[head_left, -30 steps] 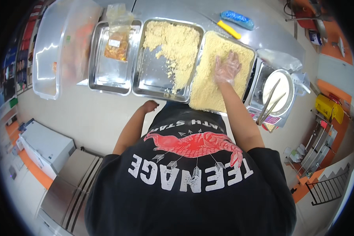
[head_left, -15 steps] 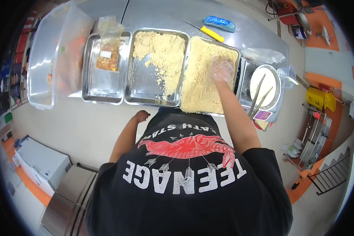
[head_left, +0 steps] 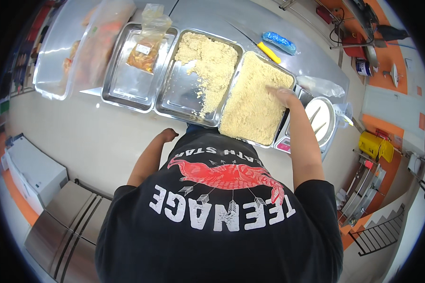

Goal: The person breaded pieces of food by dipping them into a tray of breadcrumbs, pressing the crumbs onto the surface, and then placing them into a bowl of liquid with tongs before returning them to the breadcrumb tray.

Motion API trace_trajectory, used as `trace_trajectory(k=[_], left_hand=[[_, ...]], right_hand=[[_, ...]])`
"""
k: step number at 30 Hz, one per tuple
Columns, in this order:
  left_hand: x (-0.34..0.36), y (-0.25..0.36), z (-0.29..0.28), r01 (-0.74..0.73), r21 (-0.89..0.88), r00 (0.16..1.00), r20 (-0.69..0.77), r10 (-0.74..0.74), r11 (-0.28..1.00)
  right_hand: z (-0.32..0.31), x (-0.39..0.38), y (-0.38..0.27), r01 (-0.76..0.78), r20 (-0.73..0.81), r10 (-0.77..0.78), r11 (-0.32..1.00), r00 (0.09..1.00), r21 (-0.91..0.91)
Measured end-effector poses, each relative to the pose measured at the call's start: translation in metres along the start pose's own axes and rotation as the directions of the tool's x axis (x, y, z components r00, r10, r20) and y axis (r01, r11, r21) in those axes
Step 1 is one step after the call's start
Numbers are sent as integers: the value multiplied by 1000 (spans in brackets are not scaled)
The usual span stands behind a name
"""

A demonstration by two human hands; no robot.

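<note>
My right hand (head_left: 281, 95), in a clear plastic glove, reaches into the right-hand metal tray (head_left: 245, 137). Its fingers stretch out over the pale yellow crumbs (head_left: 250, 104), which fill the tray in a broad layer; nothing shows in its grasp. Bare and loosely curled, my left hand (head_left: 168, 135) hangs beside my waist, away from the table, with nothing visible in it. A second metal tray (head_left: 177, 96), left of the first, has clumpier crumbs (head_left: 216, 63) along its far and right sides. On the right stands a steel bowl (head_left: 319, 118) of white batter with tongs (head_left: 318, 123) in it.
Further left, a metal tray (head_left: 123, 96) holds a bag of orange-brown food (head_left: 145, 52). Beside it stands a large clear tub (head_left: 56, 75). Behind the crumbs lie a yellow-handled knife (head_left: 269, 52), a blue plastic roll (head_left: 279, 42) and a clear bag (head_left: 320, 87). A scale (head_left: 284, 145) is near the bowl.
My right hand has drawn toward the crumb tray's right edge, its fingers now pointing left. The view has turned, so the table and trays appear tilted. My left hand stays by my waist.
</note>
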State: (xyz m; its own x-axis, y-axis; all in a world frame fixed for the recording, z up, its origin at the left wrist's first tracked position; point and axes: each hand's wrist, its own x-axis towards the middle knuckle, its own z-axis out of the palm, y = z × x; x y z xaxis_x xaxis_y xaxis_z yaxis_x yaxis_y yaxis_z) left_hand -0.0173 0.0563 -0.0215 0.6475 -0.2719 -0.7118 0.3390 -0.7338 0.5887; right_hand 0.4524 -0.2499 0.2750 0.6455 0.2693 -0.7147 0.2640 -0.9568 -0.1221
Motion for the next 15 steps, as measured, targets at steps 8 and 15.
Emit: trace_trajectory(k=[8,15], left_hand=[[-6,10,-15,85,-8,996,-2,-85,996],[-1,26,-31,120,7,991,51,-121,993]], right_hand=[[-11,2,-8,198,297,-138,963,945,-184],[-28,-17,-16,289,279,-267,956,923,-43]])
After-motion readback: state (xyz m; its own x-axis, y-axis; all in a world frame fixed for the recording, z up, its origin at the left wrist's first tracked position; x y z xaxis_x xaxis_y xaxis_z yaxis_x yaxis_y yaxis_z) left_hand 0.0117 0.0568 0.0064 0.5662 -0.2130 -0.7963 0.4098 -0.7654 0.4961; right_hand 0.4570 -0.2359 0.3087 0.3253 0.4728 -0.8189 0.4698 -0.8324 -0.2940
